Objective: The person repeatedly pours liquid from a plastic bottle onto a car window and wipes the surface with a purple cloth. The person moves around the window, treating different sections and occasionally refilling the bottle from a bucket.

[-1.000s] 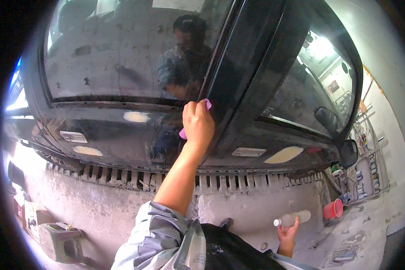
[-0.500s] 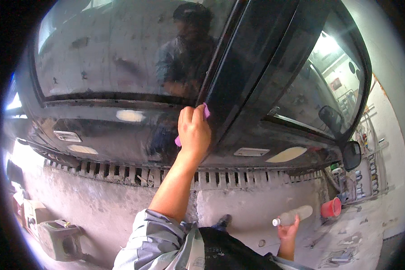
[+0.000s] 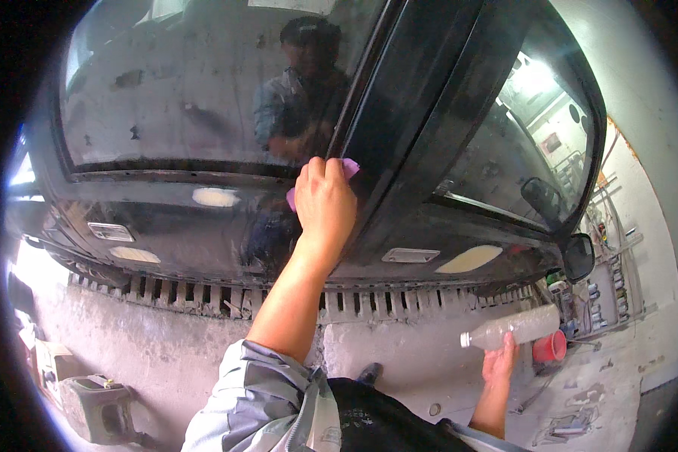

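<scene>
My left hand (image 3: 325, 197) presses a thin purple sheet (image 3: 349, 169) against the dark vehicle door (image 3: 279, 218), just below the window's lower corner by the pillar. Only the sheet's edges show past my closed fingers, so I cannot tell whether it is cloth or abrasive paper. Off to the right, my right hand (image 3: 499, 361) grips a clear plastic bottle (image 3: 520, 325) with a white cap, tilted nearly sideways and away from the vehicle. Pale filler patches (image 3: 215, 197) mark the bodywork on both doors.
A red bucket (image 3: 550, 347) stands on the floor beyond the bottle. Cans (image 3: 595, 301) line the wall at right. The side mirror (image 3: 578, 258) juts out. A grey plastic part (image 3: 98, 407) lies at lower left, and a slotted floor grate (image 3: 369, 301) runs under the vehicle.
My left hand has moved slightly up the door with the purple sheet. My right hand has lifted the bottle up and to the right.
</scene>
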`<state>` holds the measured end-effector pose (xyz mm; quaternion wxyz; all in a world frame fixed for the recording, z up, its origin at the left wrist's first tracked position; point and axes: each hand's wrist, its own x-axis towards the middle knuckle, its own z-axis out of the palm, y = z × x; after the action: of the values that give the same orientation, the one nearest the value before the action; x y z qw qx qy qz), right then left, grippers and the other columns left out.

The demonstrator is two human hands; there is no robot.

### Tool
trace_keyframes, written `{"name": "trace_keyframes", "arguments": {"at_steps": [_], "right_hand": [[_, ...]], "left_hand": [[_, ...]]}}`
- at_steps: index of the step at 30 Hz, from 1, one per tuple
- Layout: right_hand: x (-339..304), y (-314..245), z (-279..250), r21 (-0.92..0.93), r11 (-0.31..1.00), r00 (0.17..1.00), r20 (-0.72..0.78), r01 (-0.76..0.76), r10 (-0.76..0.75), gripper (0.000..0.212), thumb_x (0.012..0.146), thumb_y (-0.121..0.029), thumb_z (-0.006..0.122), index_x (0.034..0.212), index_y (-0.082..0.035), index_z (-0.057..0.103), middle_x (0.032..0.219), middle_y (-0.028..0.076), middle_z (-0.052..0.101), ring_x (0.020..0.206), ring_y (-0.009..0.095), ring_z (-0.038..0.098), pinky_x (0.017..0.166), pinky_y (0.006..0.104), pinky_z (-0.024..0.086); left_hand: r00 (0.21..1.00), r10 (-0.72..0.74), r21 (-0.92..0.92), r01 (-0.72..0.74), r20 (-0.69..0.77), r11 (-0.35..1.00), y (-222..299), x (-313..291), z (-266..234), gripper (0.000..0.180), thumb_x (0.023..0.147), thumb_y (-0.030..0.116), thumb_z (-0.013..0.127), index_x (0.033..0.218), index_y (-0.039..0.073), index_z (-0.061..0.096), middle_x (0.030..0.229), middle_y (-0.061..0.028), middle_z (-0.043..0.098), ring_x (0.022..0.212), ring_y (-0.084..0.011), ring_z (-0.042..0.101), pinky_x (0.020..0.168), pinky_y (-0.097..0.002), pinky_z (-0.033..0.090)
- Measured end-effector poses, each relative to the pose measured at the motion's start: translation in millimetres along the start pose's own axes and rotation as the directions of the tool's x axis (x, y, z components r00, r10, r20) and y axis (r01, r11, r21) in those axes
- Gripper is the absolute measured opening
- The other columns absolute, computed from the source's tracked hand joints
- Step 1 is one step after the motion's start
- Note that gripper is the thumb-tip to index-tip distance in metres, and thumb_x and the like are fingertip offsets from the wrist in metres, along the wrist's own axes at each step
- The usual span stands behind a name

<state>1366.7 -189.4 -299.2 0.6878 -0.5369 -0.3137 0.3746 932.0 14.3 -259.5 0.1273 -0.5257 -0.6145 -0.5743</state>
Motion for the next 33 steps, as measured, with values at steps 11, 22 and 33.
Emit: {"name": "trace_keyframes", "arguments": {"at_steps": [11,22,33], "right_hand": [[47.8,-117.4,250.0,0.214,0.798,0.637,0.501,0.564,-0.585,0.057,0.095,-0.018,0.066,0.144,-0.005,0.04,0.138,0.01,0.051,0.128,0.024,0.05,0.111,0.0464,0.037],[18.4,-133.4,402.2,0.374,0.389,0.18,0.484,0.842,-0.856,0.044,0.089,-0.022,0.078,0.122,-0.001,0.056,0.115,0.01,0.064,0.105,0.02,0.061,0.096,0.0351,0.047],[11.0,-126.0,406.4,0.365,0.482,0.211,0.58,0.797,-0.787,0.038,0.088,-0.023,0.079,0.112,0.0,0.062,0.105,0.007,0.067,0.097,0.017,0.064,0.089,0.032,0.05]], "left_hand": [[0.988,-0.093,0.103,0.08,0.122,0.991,-4.4,-16.1,-13.3,0.01,0.082,0.004,0.062,0.092,0.002,0.061,0.089,-0.0162,0.058,0.087,-0.0372,0.061,0.074,-0.0461,0.051],[0.989,0.003,-0.09,-0.016,-0.148,0.996,-2.5,-2.9,1.3,0.013,0.083,0.002,0.062,0.096,0.003,0.063,0.086,-0.0149,0.056,0.081,-0.0368,0.059,0.071,-0.0456,0.049],[0.997,-0.033,0.041,0.03,0.073,0.999,-15.4,-28.0,-7.0,0.017,0.08,0.002,0.062,0.097,0.004,0.062,0.089,-0.0152,0.056,0.085,-0.0366,0.059,0.073,-0.0456,0.05]]}}
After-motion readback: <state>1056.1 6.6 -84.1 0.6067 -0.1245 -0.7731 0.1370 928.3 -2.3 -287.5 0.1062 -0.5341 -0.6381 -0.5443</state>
